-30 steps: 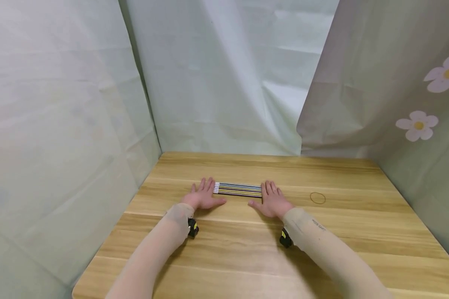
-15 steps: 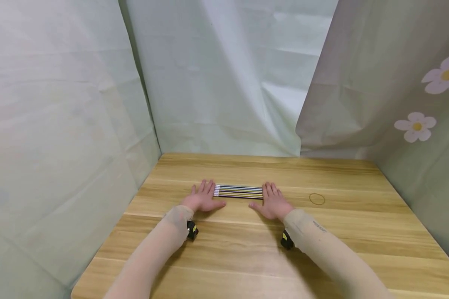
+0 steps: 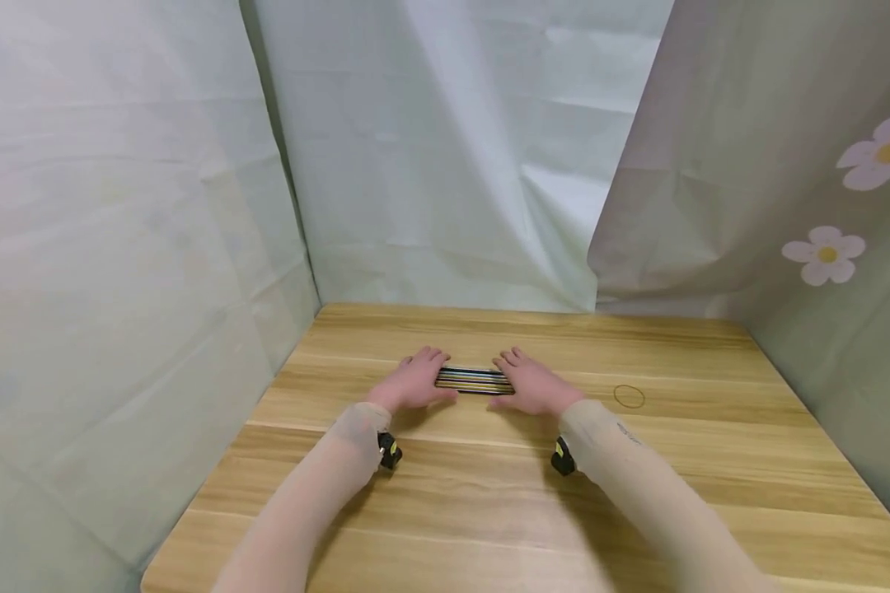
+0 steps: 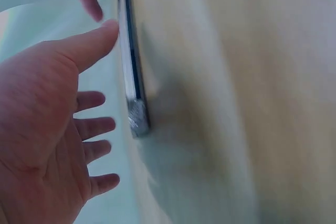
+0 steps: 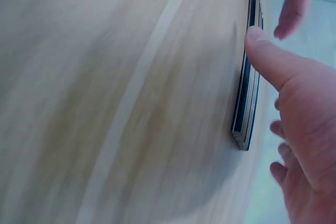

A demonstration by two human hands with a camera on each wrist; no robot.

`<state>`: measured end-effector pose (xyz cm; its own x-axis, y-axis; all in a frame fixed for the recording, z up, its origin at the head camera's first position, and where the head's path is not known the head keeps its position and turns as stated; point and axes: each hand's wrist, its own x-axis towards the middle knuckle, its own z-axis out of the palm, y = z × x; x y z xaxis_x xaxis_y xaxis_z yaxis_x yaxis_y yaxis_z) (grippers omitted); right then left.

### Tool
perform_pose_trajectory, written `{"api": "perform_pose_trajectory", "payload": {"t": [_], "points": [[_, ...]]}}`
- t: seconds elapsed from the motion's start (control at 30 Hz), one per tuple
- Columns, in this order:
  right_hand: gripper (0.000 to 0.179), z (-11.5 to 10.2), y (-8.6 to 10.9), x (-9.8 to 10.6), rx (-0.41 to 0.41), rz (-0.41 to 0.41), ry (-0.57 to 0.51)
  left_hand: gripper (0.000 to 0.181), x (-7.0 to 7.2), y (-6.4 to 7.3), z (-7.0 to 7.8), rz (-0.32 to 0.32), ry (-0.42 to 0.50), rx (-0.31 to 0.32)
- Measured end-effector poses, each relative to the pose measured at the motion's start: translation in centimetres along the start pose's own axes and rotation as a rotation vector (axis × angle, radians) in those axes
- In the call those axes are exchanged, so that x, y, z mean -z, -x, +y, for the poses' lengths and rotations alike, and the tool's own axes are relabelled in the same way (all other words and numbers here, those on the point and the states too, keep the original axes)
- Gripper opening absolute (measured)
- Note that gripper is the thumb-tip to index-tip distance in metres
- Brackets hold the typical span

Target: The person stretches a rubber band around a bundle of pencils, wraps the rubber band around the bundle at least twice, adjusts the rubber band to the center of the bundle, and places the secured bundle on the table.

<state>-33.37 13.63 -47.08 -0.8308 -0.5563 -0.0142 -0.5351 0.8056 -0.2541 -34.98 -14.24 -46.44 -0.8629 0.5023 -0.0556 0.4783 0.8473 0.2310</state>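
Observation:
Several striped pencils lie side by side on the wooden table, crosswise in front of me. My left hand arches over their left end, fingers reaching to the far side and thumb at the near side. Over the right end, my right hand mirrors that pose. In the left wrist view, the thumb tip is right at the edge of the pencils, near a silvery end, while the other fingers are spread and loosely bent. The right wrist view has the right thumb overlapping the near pencil, fingers loosely bent beyond.
A thin rubber band lies on the table to the right of my right hand. Pale fabric sheets hang behind the table and on both sides. A small black camera is worn on the left wrist, another on the right.
Both hands were flat against the two ends of the pencil row. They have lifted and moved inward over the ends, covering the white tips at the left.

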Motion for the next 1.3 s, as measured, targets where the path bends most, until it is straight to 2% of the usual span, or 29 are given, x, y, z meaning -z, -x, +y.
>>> {"api": "perform_pose_trajectory", "payload": {"t": [0.1, 0.27, 0.5, 0.67, 0.83, 1.07, 1.3], "points": [[0.088, -0.5, -1.1, 0.1, 0.019, 0.028, 0.01, 0.088, 0.2, -0.9, 0.7, 0.009, 0.013, -0.011], [0.084, -1.2, -2.4, 0.3, -0.005, 0.064, -0.028, 0.089, 0.3, -2.3, 1.2, -0.011, -0.033, -0.018], [0.084, -1.2, -3.2, 0.6, -0.045, 0.03, -0.056, 0.08, 0.2, -3.5, 1.4, -0.036, -0.077, -0.021], [0.076, -0.9, -3.6, 0.5, -0.058, 0.005, -0.057, 0.073, 0.4, -3.7, 1.7, -0.036, -0.064, -0.023], [0.067, -0.8, -3.8, 0.2, -0.12, 0.025, -0.083, 0.07, 0.6, -3.8, 2.2, -0.014, -0.057, -0.01], [0.066, -1.4, -4.2, -0.1, -0.202, 0.031, -0.08, 0.066, 1.0, -3.4, 3.2, -0.002, -0.051, 0.021], [0.066, -2.4, -3.7, 0.3, -0.246, 0.023, -0.071, 0.064, 0.3, -3.8, 3.5, 0.002, -0.027, 0.068]]}}
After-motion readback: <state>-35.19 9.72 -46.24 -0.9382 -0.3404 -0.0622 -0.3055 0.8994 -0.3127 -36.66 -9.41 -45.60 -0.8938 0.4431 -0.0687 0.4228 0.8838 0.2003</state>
